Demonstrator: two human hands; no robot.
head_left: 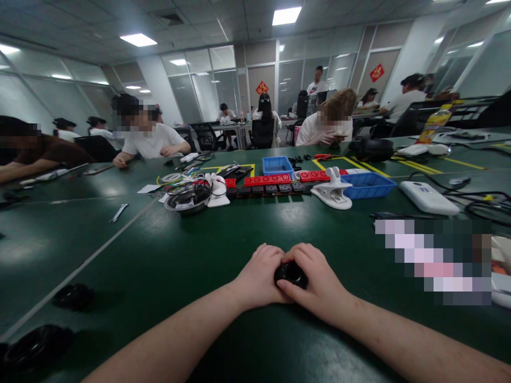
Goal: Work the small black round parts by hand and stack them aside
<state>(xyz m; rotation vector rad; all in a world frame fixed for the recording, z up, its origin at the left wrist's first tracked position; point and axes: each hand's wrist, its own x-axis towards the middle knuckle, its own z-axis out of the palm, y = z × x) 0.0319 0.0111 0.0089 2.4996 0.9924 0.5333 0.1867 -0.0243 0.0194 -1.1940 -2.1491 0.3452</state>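
Note:
A small round black part [292, 273] with a hollow centre rests at the middle of the green table [179, 335]. Around its left side curls my left hand [263, 274], fingers bent against it. My right hand [317, 279] wraps its right side, with the thumb in front and the fingers over the back. The fingertips of both hands meet behind the part. Two larger black ring-shaped parts, one nearer [38, 347] and one farther [74, 296], lie at the far left.
Across the table stand a metal bowl [187, 199], a white clip stand [333, 191], red power strips [267, 180] and a blue tray [369, 186]. A small wrench [118, 213] lies left. At right are a white device [429, 198] and cables. Several people sit beyond.

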